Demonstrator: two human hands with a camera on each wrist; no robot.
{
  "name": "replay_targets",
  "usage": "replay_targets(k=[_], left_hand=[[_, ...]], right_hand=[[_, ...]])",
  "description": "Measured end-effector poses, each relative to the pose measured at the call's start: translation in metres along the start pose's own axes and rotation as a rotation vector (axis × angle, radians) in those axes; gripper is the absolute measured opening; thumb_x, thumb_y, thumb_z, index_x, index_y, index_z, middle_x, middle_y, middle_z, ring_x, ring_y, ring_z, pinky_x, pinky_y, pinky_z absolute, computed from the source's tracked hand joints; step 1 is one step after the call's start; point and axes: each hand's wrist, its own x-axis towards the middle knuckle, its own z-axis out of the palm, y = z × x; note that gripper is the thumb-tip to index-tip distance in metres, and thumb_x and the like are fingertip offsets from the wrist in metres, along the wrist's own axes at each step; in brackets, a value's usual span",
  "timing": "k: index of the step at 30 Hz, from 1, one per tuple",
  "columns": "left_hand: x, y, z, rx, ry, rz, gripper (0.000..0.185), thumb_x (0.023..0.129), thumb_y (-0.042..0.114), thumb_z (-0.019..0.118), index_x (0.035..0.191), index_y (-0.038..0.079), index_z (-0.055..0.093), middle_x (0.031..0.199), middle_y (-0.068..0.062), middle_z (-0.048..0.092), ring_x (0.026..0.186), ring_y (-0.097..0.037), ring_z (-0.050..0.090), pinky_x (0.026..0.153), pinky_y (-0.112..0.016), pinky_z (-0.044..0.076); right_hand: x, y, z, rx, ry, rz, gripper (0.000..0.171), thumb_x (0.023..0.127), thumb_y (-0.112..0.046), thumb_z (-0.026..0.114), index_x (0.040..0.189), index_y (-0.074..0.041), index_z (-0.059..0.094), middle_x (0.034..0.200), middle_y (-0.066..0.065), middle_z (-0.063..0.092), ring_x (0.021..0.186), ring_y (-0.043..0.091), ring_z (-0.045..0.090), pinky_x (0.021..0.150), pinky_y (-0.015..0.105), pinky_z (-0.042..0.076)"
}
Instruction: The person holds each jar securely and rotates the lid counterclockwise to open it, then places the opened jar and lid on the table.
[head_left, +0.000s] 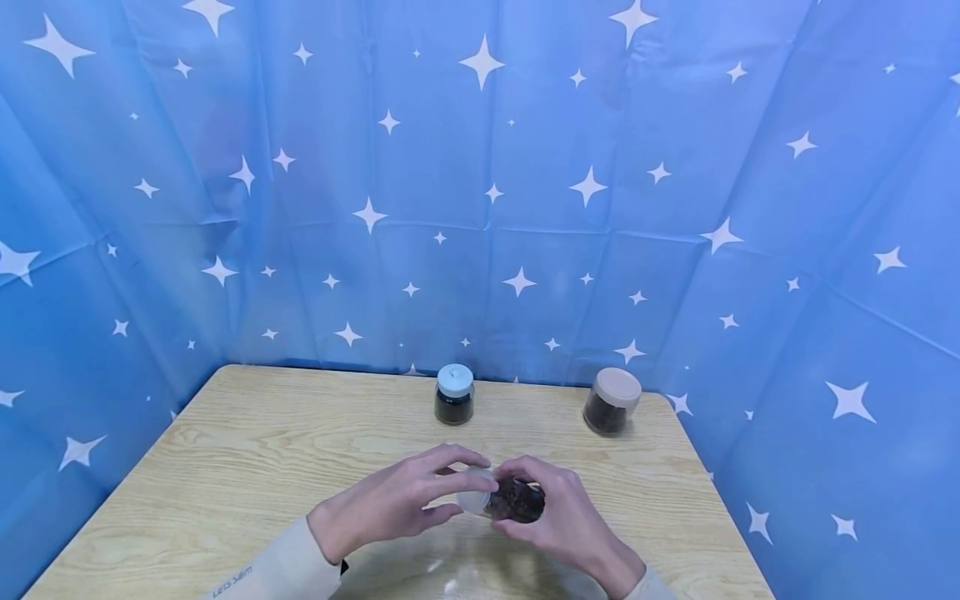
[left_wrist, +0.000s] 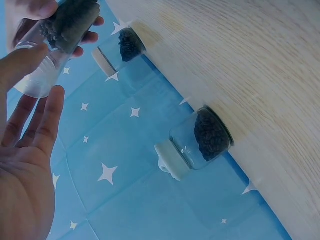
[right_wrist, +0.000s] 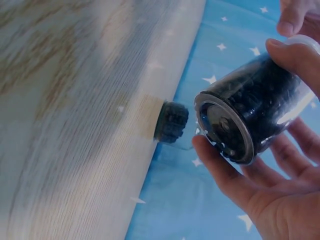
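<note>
Tilted nearly on its side above the table, a clear jar is partly filled with dark pieces. My right hand grips the body of this jar near its base, thumb on one side and fingers on the other. At the opposite end, my left hand has its thumb and fingers around the translucent lid. In the right wrist view the round base of the jar faces the camera. The left wrist view shows the left fingers beside the lid end.
Two more jars with dark contents stand at the far side of the wooden table: one with a light blue lid, another at the right with a beige lid. A blue curtain with white stars hangs behind the table and at its sides.
</note>
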Motion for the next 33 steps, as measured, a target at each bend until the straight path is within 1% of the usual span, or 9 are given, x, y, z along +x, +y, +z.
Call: replay_targets(k=[4, 8, 12, 15, 20, 23, 27, 30, 33], left_hand=[[0.0006, 0.0002, -0.0004, 0.003, 0.007, 0.01, 0.08, 0.091, 0.006, 0.101, 0.16, 0.024, 0.064, 0.156, -0.005, 0.07, 0.139, -0.018, 0.073, 0.11, -0.026, 0.067], [0.001, 0.0002, 0.0004, 0.005, 0.017, 0.011, 0.078, 0.091, 0.007, 0.101, 0.158, 0.022, 0.064, 0.154, -0.006, 0.07, 0.137, -0.018, 0.075, 0.111, -0.026, 0.067], [0.0012, -0.0001, 0.001, 0.001, 0.024, 0.005, 0.076, 0.092, 0.01, 0.101, 0.158, 0.021, 0.065, 0.152, -0.006, 0.071, 0.135, -0.018, 0.076, 0.112, -0.024, 0.065], [0.0018, -0.0003, 0.0016, -0.009, 0.03, 0.003, 0.074, 0.094, 0.012, 0.1, 0.158, 0.019, 0.065, 0.15, -0.008, 0.072, 0.133, -0.018, 0.076, 0.111, -0.025, 0.066], [0.0041, -0.0001, 0.0024, -0.028, 0.035, -0.012, 0.069, 0.095, 0.017, 0.1, 0.156, 0.016, 0.068, 0.146, -0.009, 0.073, 0.128, -0.018, 0.077, 0.11, -0.022, 0.066], [0.0052, 0.0007, 0.0024, -0.049, 0.023, -0.052, 0.064, 0.097, 0.021, 0.099, 0.153, 0.015, 0.07, 0.144, -0.006, 0.074, 0.127, -0.016, 0.078, 0.111, -0.021, 0.065], [0.0057, 0.0027, 0.0018, -0.121, -0.008, -0.14, 0.058, 0.1, 0.024, 0.096, 0.152, 0.013, 0.071, 0.142, -0.003, 0.076, 0.126, -0.012, 0.078, 0.11, -0.02, 0.065], [0.005, 0.0043, 0.0019, -0.145, -0.013, -0.195, 0.056, 0.103, 0.029, 0.093, 0.151, 0.011, 0.072, 0.137, -0.002, 0.078, 0.117, -0.008, 0.079, 0.103, -0.016, 0.065], [0.004, 0.0053, 0.0027, -0.128, 0.003, -0.23, 0.054, 0.104, 0.035, 0.092, 0.148, 0.009, 0.073, 0.129, -0.001, 0.08, 0.105, -0.004, 0.078, 0.093, -0.01, 0.063]], right_hand=[[-0.0002, -0.0007, -0.0009, -0.001, -0.013, 0.014, 0.065, 0.081, -0.027, 0.11, 0.136, -0.033, 0.076, 0.129, -0.02, 0.082, 0.116, 0.003, 0.078, 0.1, 0.034, 0.071], [-0.0005, 0.0001, -0.0008, -0.002, -0.015, 0.021, 0.064, 0.082, -0.027, 0.11, 0.136, -0.032, 0.077, 0.129, -0.019, 0.082, 0.116, 0.003, 0.078, 0.1, 0.034, 0.071], [-0.0009, 0.0023, 0.0003, -0.007, -0.002, 0.0, 0.063, 0.083, -0.028, 0.11, 0.136, -0.032, 0.077, 0.128, -0.017, 0.083, 0.115, 0.005, 0.079, 0.099, 0.035, 0.071], [-0.0014, 0.0039, 0.001, -0.016, 0.012, -0.028, 0.062, 0.083, -0.028, 0.109, 0.135, -0.032, 0.077, 0.127, -0.016, 0.083, 0.115, 0.006, 0.079, 0.098, 0.035, 0.071], [-0.0024, 0.005, 0.0014, -0.024, 0.026, -0.053, 0.063, 0.082, -0.027, 0.11, 0.135, -0.031, 0.077, 0.126, -0.015, 0.084, 0.114, 0.006, 0.079, 0.097, 0.035, 0.071], [-0.0027, 0.0044, 0.001, -0.024, 0.026, -0.052, 0.063, 0.082, -0.027, 0.11, 0.135, -0.031, 0.076, 0.126, -0.015, 0.084, 0.114, 0.005, 0.079, 0.097, 0.036, 0.071], [-0.0027, 0.0039, 0.0007, -0.02, 0.023, -0.039, 0.062, 0.082, -0.028, 0.11, 0.135, -0.031, 0.077, 0.126, -0.016, 0.084, 0.114, 0.005, 0.079, 0.096, 0.035, 0.071], [-0.0025, 0.0042, 0.001, -0.013, 0.019, -0.031, 0.062, 0.083, -0.028, 0.109, 0.136, -0.03, 0.077, 0.127, -0.016, 0.084, 0.114, 0.005, 0.079, 0.096, 0.034, 0.071], [-0.0024, 0.0045, 0.0012, -0.013, 0.019, -0.032, 0.062, 0.083, -0.028, 0.109, 0.136, -0.03, 0.077, 0.127, -0.016, 0.084, 0.114, 0.005, 0.079, 0.097, 0.034, 0.071]])
